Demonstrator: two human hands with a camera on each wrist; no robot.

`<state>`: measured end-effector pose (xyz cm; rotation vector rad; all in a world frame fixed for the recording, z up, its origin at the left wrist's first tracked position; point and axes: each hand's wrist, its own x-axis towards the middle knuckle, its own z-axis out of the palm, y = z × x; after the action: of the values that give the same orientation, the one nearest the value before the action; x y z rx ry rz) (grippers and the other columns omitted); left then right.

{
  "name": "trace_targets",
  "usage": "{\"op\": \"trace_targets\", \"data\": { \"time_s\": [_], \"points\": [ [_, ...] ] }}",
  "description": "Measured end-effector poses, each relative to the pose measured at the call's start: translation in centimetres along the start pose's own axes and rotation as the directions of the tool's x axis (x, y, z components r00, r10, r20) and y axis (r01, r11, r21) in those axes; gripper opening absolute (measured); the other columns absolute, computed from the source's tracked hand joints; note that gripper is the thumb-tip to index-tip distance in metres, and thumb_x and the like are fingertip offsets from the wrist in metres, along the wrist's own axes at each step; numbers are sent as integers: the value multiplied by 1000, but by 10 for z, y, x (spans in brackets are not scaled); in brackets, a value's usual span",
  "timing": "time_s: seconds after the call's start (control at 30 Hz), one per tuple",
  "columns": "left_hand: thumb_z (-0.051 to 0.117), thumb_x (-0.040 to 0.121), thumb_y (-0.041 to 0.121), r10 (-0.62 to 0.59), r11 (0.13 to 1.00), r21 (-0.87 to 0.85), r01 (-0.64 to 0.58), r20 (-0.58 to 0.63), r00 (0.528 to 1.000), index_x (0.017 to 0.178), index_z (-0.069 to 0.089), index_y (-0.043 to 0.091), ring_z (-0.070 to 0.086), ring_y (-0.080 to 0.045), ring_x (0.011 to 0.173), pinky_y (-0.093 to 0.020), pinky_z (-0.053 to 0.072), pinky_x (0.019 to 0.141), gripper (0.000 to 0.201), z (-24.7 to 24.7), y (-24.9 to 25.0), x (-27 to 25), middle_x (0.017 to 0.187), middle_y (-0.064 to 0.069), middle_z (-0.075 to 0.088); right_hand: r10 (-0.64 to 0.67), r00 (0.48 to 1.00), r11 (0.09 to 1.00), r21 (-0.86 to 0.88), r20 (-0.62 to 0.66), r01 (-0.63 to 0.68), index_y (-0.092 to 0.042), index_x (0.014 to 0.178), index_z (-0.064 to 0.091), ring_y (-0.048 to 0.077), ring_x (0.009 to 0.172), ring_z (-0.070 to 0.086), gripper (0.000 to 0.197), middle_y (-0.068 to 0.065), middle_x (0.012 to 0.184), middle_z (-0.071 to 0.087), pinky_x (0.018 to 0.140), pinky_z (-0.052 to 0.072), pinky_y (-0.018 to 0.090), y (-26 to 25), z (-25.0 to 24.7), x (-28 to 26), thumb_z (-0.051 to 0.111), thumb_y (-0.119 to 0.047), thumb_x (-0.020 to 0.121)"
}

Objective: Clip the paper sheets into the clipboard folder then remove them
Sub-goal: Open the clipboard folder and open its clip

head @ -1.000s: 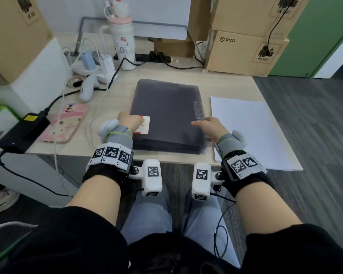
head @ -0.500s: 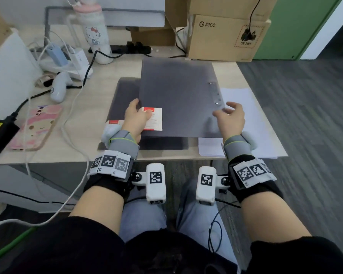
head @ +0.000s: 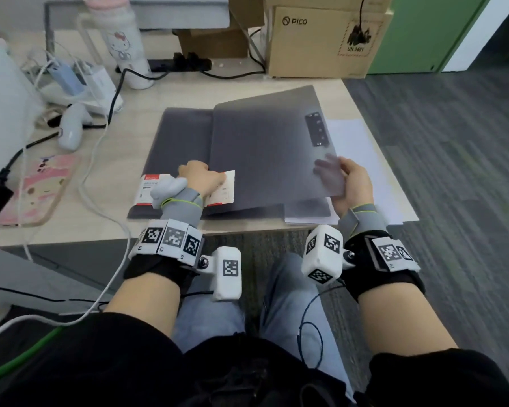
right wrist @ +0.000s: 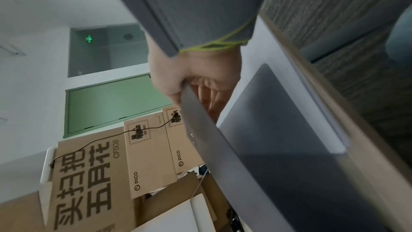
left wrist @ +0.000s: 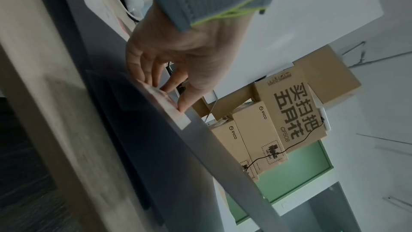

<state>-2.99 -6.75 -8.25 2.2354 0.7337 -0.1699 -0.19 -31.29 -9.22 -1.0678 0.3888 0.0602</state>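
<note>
Clipboard folder half open on bench — left hand fingertips press its near label; right hand pinches the cover's near-right corner, raised over paper sheets.

Soft daylight, motion blur, wide-angle warp
</note>
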Motion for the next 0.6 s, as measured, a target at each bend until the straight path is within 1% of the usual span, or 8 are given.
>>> {"op": "trace_targets", "data": {
  "time_s": [0.07, 0.17, 0.3, 0.4, 0.43, 0.5, 0.53, 0.6],
  "points": [
    [56, 53, 39, 27, 995, -93, -26, 15, 1000, 91, 68, 13, 60, -33, 110, -40, 48, 98, 47, 0, -4, 3, 120, -16, 63, 5, 991, 992, 125, 133, -22, -9, 90, 65, 13, 58, 69, 30, 2, 66, 73, 56, 55, 20, 0, 5, -1, 40, -23, 97],
    [59, 58, 51, 101, 982, -164, -91, 55, 993, 133, 48, 22, 53, -28, 123, -43, 44, 105, 82, -2, -5, -1, 131, -10, 58, 8, 960, 984, 171, 278, -57, -14, 101, 63, 13, 68, 70, 37, 0, 78, 74, 63, 57, 23, -2, 18, -9, 44, -44, 90],
    [41, 90, 56, 97, 982, -182, -57, 219, 971, 134, 47, 23, 56, -22, 110, -33, 51, 88, 56, -11, 13, -25, 123, -2, 56, -12, 932, 984, 169, 363, -53, -23, 107, 61, 25, 99, 62, 62, 3, 106, 67, 89, 47, 37, -5, 47, -20, 62, -64, 60],
    [28, 91, 62, 99, 972, -235, -17, 343, 934, 137, 44, 21, 58, -23, 101, -31, 53, 79, 64, -25, 16, -29, 126, -6, 51, -11, 896, 976, 200, 444, -88, -23, 94, 64, 26, 97, 54, 68, 3, 100, 61, 90, 38, 40, -7, 77, -29, 85, -56, 38],
    [25, 90, 65, 114, 969, -247, -19, 375, 920, 137, 45, 20, 59, -26, 103, -30, 53, 76, 68, -29, 16, -28, 133, -8, 48, -12, 892, 980, 184, 451, -80, -23, 88, 66, 25, 92, 55, 57, 2, 95, 62, 87, 39, 39, -10, 84, -34, 86, -51, 43],
    [22, 89, 68, 143, 961, -276, -24, 418, 897, 132, 51, 18, 60, -30, 105, -33, 54, 78, 72, -38, 15, -29, 136, -10, 48, -28, 886, 982, 179, 462, -62, -21, 76, 72, 23, 86, 58, 22, 2, 84, 67, 84, 42, 36, -14, 100, -44, 68, -42, 75],
    [20, 88, 69, 167, 952, -303, -31, 436, 884, 129, 53, 17, 61, -30, 105, -36, 55, 81, 73, -43, 15, -29, 135, -10, 49, -25, 871, 981, 178, 491, -72, -20, 72, 74, 21, 84, 60, 35, 2, 79, 69, 83, 44, 34, -15, 106, -43, 52, -40, 89],
    [18, 87, 71, 224, 927, -374, -43, 454, 862, 127, 55, 17, 62, -32, 106, -41, 56, 84, 76, -54, 18, -29, 134, -10, 51, -1, 829, 988, 130, 559, -86, -18, 73, 77, 16, 81, 66, 55, 0, 79, 73, 81, 49, 30, -16, 126, -48, 34, -41, 99]
  ]
}}
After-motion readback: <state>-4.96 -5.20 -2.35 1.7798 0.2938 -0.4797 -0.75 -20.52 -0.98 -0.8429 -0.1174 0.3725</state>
